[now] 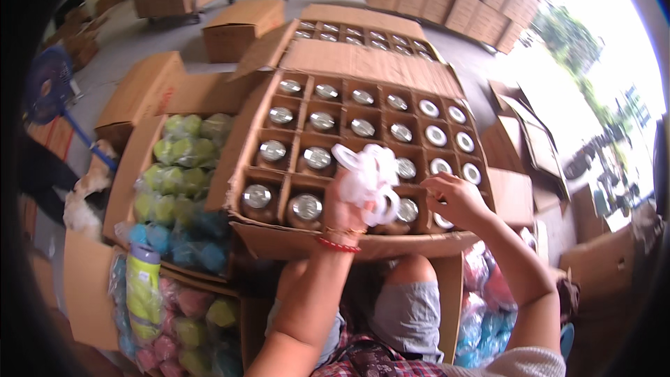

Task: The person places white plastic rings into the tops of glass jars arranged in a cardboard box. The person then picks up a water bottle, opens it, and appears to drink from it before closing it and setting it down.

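An open cardboard carton (361, 243) with cardboard dividers lies before me, holding rows of shiny-topped, bottle-like containers (363, 127). White rings (435, 136) sit on the tops in the two right-hand columns; the tops farther left show bare. A bunch of loose white rings (369, 173) is gripped in my left hand (345, 209), above the front rows. My right hand (458, 199) hovers over the fifth column near the front, its fingers bent close together beside a ringed top. Whether something small is between those fingers cannot be made out.
Left stand cartons of bagged green and blue items (183, 188) and pink items (193, 298), with a bagged green bottle-shaped item (144, 293) on top. A second divided carton (361, 15) is behind. More bagged items (484, 319) lie right. A blue fan (49, 84) stands left, near an animal (86, 199).
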A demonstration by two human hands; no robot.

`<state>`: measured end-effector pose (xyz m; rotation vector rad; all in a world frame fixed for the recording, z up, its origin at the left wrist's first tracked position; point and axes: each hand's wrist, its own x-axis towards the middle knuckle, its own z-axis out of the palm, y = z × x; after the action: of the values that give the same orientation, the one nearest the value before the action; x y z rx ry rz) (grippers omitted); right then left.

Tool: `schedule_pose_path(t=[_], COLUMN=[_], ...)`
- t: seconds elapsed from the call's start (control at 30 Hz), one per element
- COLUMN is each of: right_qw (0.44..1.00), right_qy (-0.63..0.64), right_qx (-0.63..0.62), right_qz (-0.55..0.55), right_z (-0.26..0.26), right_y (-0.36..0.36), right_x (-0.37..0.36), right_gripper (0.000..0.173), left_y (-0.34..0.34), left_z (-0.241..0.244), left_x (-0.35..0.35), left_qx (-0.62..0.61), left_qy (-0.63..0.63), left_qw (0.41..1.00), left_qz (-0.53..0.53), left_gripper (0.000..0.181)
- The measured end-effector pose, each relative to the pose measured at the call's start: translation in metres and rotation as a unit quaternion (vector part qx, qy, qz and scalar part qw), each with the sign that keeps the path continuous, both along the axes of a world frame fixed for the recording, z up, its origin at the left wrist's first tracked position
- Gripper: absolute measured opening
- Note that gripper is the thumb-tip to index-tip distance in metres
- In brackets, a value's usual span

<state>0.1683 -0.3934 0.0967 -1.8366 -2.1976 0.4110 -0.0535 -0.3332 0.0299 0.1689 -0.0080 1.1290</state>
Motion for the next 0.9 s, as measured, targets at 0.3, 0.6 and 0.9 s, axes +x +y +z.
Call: schedule_pose_path(t=[0.3, 0.6, 0.9], right_qw=[0.952, 0.956, 0.979], right_qy=[0.294, 0.258, -0.109], right_qx=[0.066, 0.106, 0.121], right_qz=[-0.055, -0.086, 0.119], right_z=[0.011, -0.027, -0.079], right_y=[0.015, 0.006, -0.022], right_x=[-0.055, -0.041, -0.004], right_gripper=[0.028, 0.028, 0.034], left_y=[-0.015, -0.009, -0.005], left_z=[-0.015, -0.018, -0.020], left_x=[0.009, 0.003, -0.018], left_qx=[0.038, -0.007, 0.039], left_qy=[0.082, 0.140, 0.127], left_qw=[0.996, 0.990, 0.991], left_qz=[-0.022, 0.014, 0.021], left_gripper=[0.032, 0.042, 0.045])
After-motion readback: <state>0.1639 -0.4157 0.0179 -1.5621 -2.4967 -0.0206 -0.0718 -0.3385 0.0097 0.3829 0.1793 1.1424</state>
